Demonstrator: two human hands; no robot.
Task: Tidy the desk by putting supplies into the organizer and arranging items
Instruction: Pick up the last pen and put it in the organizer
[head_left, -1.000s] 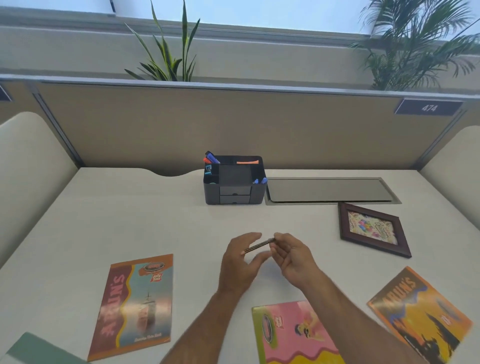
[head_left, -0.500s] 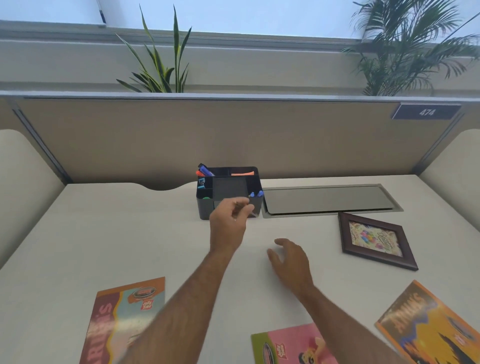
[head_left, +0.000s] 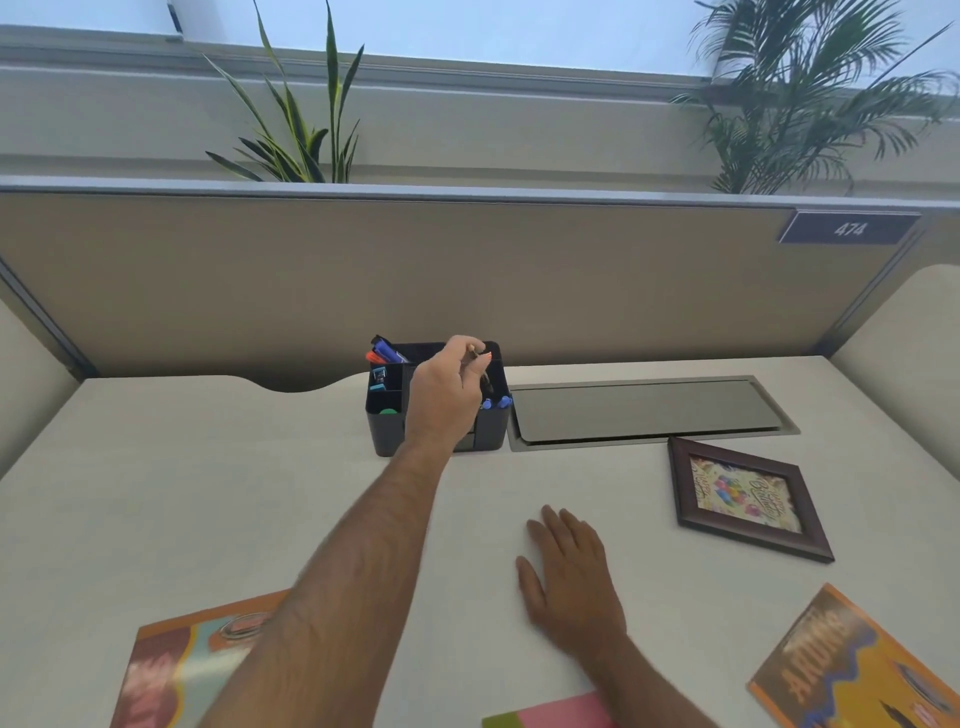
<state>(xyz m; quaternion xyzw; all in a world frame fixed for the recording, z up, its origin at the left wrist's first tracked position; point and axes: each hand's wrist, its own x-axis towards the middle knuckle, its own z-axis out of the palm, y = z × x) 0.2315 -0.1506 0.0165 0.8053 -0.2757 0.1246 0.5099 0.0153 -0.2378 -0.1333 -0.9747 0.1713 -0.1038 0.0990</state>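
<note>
On the desk (head_left: 208, 493), the right hand (head_left: 569, 577) lies flat and released while the left hand (head_left: 449, 395) pinches a pen (head_left: 480, 366) over the organizer (head_left: 387, 431); insertion appears underway, next requiring a lowered tip and release.

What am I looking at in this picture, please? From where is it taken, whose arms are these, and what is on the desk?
There is no machine here. A person wears a camera on the head, so you look forward and down at their own two arms.

The left hand reaches over a black organizer at the back of the desk and pinches a thin pen, pointing down into it. Markers already stand inside. The right hand lies flat and empty on the desk.

Also on the desk: a framed picture, colourful booklets along the near edge, such as the orange one, and a grey cover plate.
</note>
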